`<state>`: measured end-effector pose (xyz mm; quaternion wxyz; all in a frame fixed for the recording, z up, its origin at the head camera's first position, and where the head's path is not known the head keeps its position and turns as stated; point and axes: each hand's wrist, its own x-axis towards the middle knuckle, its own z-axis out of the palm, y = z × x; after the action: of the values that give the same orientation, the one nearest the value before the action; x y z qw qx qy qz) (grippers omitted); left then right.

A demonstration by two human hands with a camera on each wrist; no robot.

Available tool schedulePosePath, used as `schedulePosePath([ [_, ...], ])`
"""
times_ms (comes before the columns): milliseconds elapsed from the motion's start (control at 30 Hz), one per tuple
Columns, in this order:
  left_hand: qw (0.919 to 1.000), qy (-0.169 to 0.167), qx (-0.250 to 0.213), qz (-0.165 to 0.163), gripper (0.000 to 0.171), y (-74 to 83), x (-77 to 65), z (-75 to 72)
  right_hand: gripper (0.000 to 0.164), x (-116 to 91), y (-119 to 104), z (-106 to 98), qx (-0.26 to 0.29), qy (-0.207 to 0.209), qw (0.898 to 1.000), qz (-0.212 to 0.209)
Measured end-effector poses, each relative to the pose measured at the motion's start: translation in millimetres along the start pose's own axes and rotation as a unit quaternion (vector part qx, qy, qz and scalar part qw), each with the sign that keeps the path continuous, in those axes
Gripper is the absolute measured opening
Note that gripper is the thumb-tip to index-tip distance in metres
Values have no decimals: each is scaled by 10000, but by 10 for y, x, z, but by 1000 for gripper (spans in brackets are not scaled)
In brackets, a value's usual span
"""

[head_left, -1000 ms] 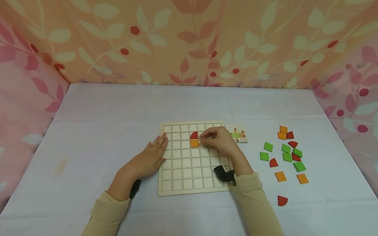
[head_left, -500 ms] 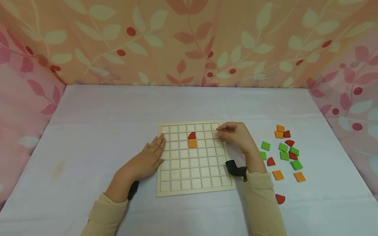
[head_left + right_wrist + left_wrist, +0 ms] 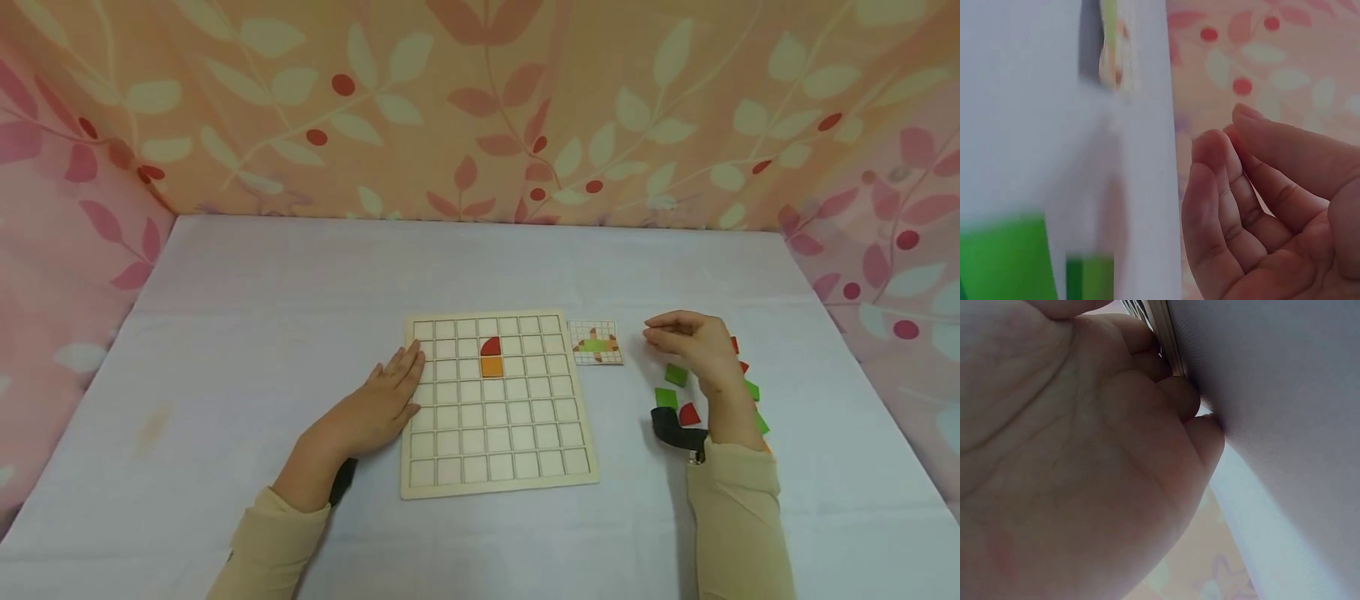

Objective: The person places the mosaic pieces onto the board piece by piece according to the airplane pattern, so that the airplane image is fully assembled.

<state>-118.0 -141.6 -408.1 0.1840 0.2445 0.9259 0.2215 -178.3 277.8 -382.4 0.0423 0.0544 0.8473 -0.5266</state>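
Note:
My left hand [image 3: 378, 408] rests against the left edge of a wooden grid board [image 3: 498, 492], fingertips touching its rim. In the left wrist view the fingers [image 3: 1179, 397] meet the board's side [image 3: 1163, 328]. One red quarter-round tile [image 3: 491, 346] lies on the board, directly above an orange square tile [image 3: 491, 367]. Over the loose tiles at the right hovers my right hand [image 3: 697, 350], its fingers loosely bent and holding nothing. Green square tiles [image 3: 666, 397] lie beneath and beside it, along with a red quarter-round tile [image 3: 688, 413]. The hand and forearm hide several other tiles.
A small pattern card [image 3: 596, 342] lies against the board's upper right side. White cloth [image 3: 300, 267] covers the table. Leaf-print fabric [image 3: 420, 108] stands along the back and both sides. A black wrist camera [image 3: 675, 429] hangs by my right wrist.
My right hand has travelled from beside the red and orange tiles, off the board and past the card, to the loose tiles at the right. The left hand has stayed at the board's edge.

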Motion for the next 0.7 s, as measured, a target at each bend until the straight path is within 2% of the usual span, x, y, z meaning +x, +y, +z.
schedulePosePath([
  [167,10000,10,11,3,63,-1,6,4,16,-40,115,-344,-5,308,9992,241],
  [300,10000,27,6,13,63,-6,6,2,8,-81,195,-546,-19,451,9976,529],
  [433,10000,16,-12,-33,63,-3,1,-7,19,-20,389,-696,-364,604,9945,771],
  [567,10000,22,-13,-12,63,-1,0,-15,40,157,796,-913,-576,876,9901,936],
  [633,10000,28,-24,18,63,-1,4,-16,43,216,961,-1021,-554,979,9882,1044],
  [700,10000,21,-26,26,63,-5,8,-10,44,225,1032,-1095,-554,997,9870,1128],
])
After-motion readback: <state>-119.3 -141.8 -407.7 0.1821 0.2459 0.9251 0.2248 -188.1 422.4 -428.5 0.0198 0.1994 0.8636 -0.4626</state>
